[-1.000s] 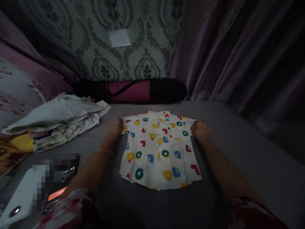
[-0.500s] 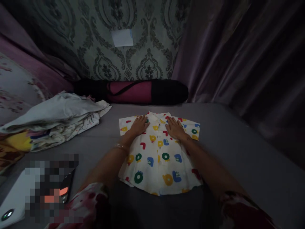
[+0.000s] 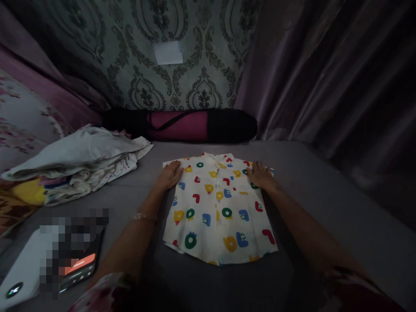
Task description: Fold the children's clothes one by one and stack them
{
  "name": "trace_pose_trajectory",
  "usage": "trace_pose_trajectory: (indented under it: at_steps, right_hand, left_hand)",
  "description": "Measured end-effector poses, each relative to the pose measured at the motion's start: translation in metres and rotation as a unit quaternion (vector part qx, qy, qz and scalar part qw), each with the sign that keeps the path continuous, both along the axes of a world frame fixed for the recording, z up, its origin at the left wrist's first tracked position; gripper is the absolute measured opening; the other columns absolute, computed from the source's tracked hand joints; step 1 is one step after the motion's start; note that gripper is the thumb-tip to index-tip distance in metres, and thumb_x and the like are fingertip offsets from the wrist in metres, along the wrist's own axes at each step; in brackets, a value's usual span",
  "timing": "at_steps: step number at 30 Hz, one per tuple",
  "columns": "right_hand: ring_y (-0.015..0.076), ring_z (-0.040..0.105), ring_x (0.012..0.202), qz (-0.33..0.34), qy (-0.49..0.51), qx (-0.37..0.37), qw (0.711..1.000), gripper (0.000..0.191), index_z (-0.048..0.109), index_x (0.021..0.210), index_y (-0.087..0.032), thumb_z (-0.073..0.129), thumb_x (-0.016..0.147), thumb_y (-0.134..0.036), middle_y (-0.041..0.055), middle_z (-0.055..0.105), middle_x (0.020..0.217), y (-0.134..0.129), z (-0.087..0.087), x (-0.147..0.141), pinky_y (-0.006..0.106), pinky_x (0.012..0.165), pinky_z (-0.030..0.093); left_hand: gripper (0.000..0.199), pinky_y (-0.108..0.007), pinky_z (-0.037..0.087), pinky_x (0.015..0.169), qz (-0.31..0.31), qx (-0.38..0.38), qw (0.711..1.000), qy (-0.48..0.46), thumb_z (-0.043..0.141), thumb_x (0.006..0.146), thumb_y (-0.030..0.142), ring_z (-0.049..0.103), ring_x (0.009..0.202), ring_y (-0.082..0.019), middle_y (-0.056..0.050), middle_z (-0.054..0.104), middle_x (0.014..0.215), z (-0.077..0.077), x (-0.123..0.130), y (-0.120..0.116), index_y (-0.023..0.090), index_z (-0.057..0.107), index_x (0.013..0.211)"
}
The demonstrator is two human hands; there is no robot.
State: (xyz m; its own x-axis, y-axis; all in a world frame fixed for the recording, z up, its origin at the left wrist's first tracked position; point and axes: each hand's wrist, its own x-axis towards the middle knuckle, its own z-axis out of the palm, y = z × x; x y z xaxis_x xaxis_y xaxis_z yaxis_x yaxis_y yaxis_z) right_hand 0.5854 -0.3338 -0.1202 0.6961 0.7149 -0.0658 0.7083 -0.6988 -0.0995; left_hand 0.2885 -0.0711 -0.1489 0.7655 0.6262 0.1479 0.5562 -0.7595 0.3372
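Observation:
A small white short-sleeved shirt [image 3: 208,208], printed with red, blue, green and yellow letter shapes, lies spread face up with its collar away from me. My left hand [image 3: 170,174] rests flat on the left sleeve, palm down, with its fingers stretched out. On the opposite sleeve lies my right hand [image 3: 261,175], also palm down with fingers extended. Neither hand grips the fabric. Both sleeves are partly covered by the hands. The button front runs down the middle of the shirt.
The shirt lies on a grey sheet [image 3: 136,242]. A heap of clothes [image 3: 84,156] sits at the left. Nearer me are a white device [image 3: 24,268] and a phone [image 3: 81,271], partly pixelated. A black and maroon bag [image 3: 178,125] lies along the patterned wall.
Both hands have slid outward over the shirt, from the upper chest to the sleeves, the left one to the left and the right one to the right. The shirt stays in place.

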Motion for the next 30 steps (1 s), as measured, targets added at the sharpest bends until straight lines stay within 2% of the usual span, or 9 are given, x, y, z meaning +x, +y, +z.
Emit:
trace_pose_trajectory:
  at_steps: [5,9,13,18,20,23,24,27,30]
  right_hand:
    - [0.0259,0.015,0.146,0.091,0.031,0.024,0.995,0.069,0.023,0.151,-0.004,0.014,0.099,-0.048,0.0159,0.021,0.159,0.06,0.009,-0.043,0.043,0.118,0.009]
    - [0.0273,0.014,0.146,0.046,0.019,0.031,0.998,0.072,0.021,0.151,0.0,0.015,0.098,-0.049,0.0189,0.02,0.158,0.091,-0.006,-0.056,0.043,0.118,0.005]
    - [0.0276,0.01,0.147,0.045,0.033,0.018,0.998,0.074,0.017,0.152,0.001,0.015,0.098,-0.049,0.0179,0.015,0.16,0.095,-0.014,-0.046,0.042,0.119,0.006]
    - [0.0279,0.012,0.147,0.047,0.045,-0.004,0.998,0.072,0.021,0.151,0.001,0.014,0.098,-0.047,0.0181,0.017,0.159,0.1,0.003,-0.054,0.044,0.119,0.01]
    - [0.0268,0.013,0.147,0.108,0.001,0.028,0.994,0.067,0.025,0.151,-0.004,0.015,0.099,-0.044,0.0157,0.019,0.159,0.105,0.007,-0.066,0.044,0.119,0.008]
    - [0.0223,0.009,0.148,0.268,-0.039,0.059,0.961,0.059,0.028,0.152,-0.018,0.018,0.099,-0.042,0.0055,0.016,0.161,0.114,0.004,-0.082,0.041,0.119,0.003]
    - [0.0209,0.008,0.148,0.297,-0.031,0.053,0.953,0.058,0.029,0.152,-0.02,0.018,0.099,-0.042,0.0035,0.016,0.161,0.117,0.001,-0.085,0.04,0.119,0.004]
    - [0.0199,0.01,0.148,0.269,0.013,0.013,0.963,0.063,0.024,0.153,-0.013,0.014,0.099,-0.043,0.0063,0.017,0.161,0.124,-0.006,-0.086,0.037,0.12,0.007]
    - [0.0206,0.007,0.148,0.242,0.032,-0.015,0.97,0.067,0.018,0.154,-0.007,0.014,0.099,-0.046,0.0088,0.012,0.161,0.129,-0.004,-0.083,0.038,0.12,0.007]
  left_hand:
    - [0.055,-0.043,0.025,0.117,0.011,0.011,0.999,-0.044,0.04,0.091,0.049,0.038,0.139,-0.024,-0.013,0.05,0.143,0.001,-0.003,-0.005,0.016,0.052,0.134]
    - [0.055,-0.047,0.021,0.118,0.022,-0.004,0.999,-0.038,0.047,0.089,0.049,0.038,0.139,-0.024,-0.013,0.048,0.145,-0.003,-0.007,-0.002,0.016,0.053,0.133]
    - [0.055,-0.045,0.021,0.118,0.037,-0.018,0.998,-0.05,0.052,0.086,0.049,0.039,0.138,-0.025,-0.012,0.05,0.144,-0.006,-0.008,0.0,0.017,0.056,0.131]
    - [0.052,-0.044,0.023,0.118,0.046,-0.013,0.996,-0.07,0.053,0.087,0.045,0.043,0.136,-0.024,-0.013,0.052,0.142,-0.008,-0.006,-0.001,0.016,0.058,0.129]
    - [0.05,-0.045,0.023,0.118,0.044,-0.011,0.997,-0.065,0.052,0.088,0.045,0.042,0.136,-0.024,-0.012,0.051,0.142,-0.007,-0.005,-0.002,0.018,0.057,0.13]
    - [0.048,-0.049,0.022,0.117,0.033,-0.017,0.999,-0.039,0.05,0.09,0.045,0.039,0.138,-0.025,-0.011,0.047,0.146,-0.002,-0.007,-0.004,0.022,0.056,0.132]
    - [0.049,-0.05,0.022,0.117,0.031,-0.023,0.999,-0.029,0.049,0.09,0.046,0.037,0.139,-0.026,-0.011,0.045,0.147,0.0,-0.007,-0.005,0.023,0.056,0.133]
    - [0.051,-0.051,0.021,0.117,0.035,-0.047,0.998,-0.013,0.049,0.091,0.047,0.032,0.142,-0.028,-0.011,0.042,0.15,0.003,-0.009,-0.006,0.023,0.054,0.135]
    - [0.051,-0.052,0.021,0.116,0.036,-0.053,0.998,-0.018,0.05,0.09,0.048,0.031,0.142,-0.029,-0.011,0.04,0.151,0.003,-0.01,-0.006,0.024,0.054,0.135]
